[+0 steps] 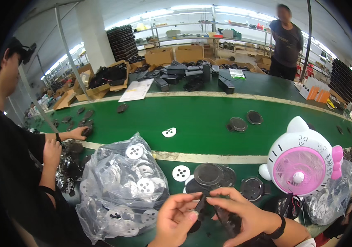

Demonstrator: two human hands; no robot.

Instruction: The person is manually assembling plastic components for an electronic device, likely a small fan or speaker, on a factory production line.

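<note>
Head view shows the left hand (175, 218) with thumb and fingers closed on a thin dark piece (201, 206), held nearly edge-on low in the middle of the scene. Fingertips of the right hand (248, 210) meet its upper end, while that hand curves around a glossy black part (230, 223); how firmly it grips cannot be told. Just beyond the hands lie overlapping round black parts (208, 174), with a white disc (181, 173) beside them on the left and another round dark part (251, 189) to the right. Farther left sits a clear plastic bag (97, 154) of similar white discs; to the right stands a pink-and-white cat-shaped fan (272, 158). Behind runs a green belt (202, 115) carrying scattered dark parts. At far left, a co-worker's hand (78, 133) touches a dark part; another person (287, 45) stands across the tables.
</note>
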